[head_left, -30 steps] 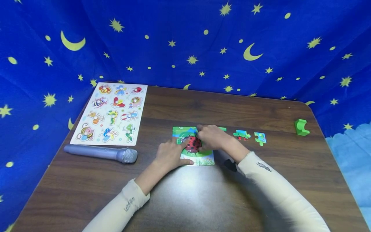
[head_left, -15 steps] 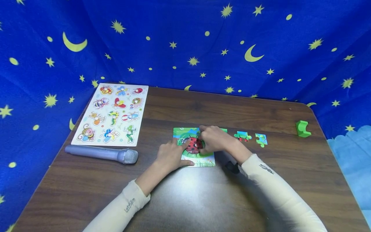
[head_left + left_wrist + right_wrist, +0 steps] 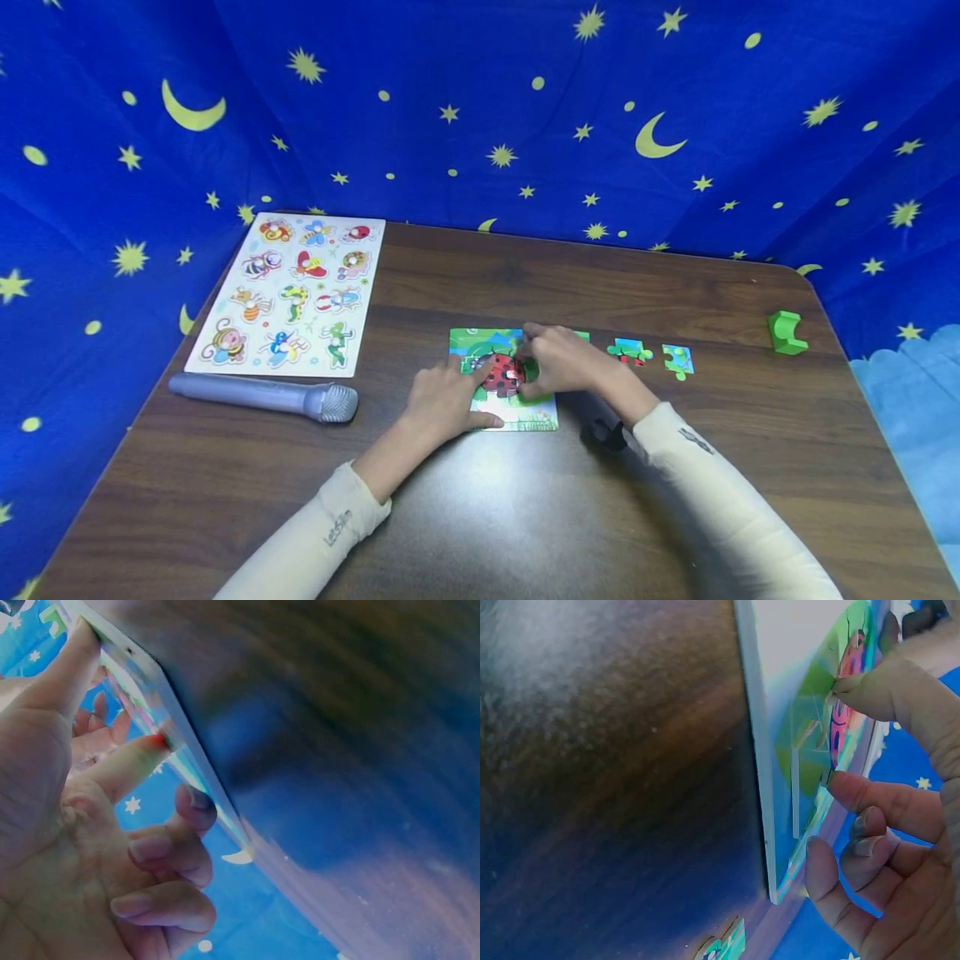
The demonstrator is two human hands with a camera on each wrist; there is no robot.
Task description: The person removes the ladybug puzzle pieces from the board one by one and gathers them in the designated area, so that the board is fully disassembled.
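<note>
A ladybug jigsaw puzzle [image 3: 536, 417] lies on the table in front of me in the head view. My left hand [image 3: 442, 400] rests on its left part, index finger and thumb spread apart on the picture. In the left wrist view this hand's [image 3: 82, 825] other fingers bend loosely near the board's edge. My right hand [image 3: 562, 360] is over the puzzle's right part and covers much of it. In the right wrist view, thumb and index of this hand [image 3: 900, 795] pinch a red-and-black puzzle piece [image 3: 840, 729] at the board; its outline is partly hidden.
Two loose puzzle pieces, one with red [image 3: 630, 352] and one blue-green [image 3: 678, 360], lie right of the board. Further right stands a green arched block [image 3: 786, 332]. At left are an insect peg board [image 3: 285, 292] and a grey toy microphone [image 3: 262, 397]. A blue curtain [image 3: 465, 108] hangs behind.
My right hand has shifted very slightly to the right over the puzzle, its thumb and index staying at the same part. The left hand keeps its place. The head view has moved a little.
</note>
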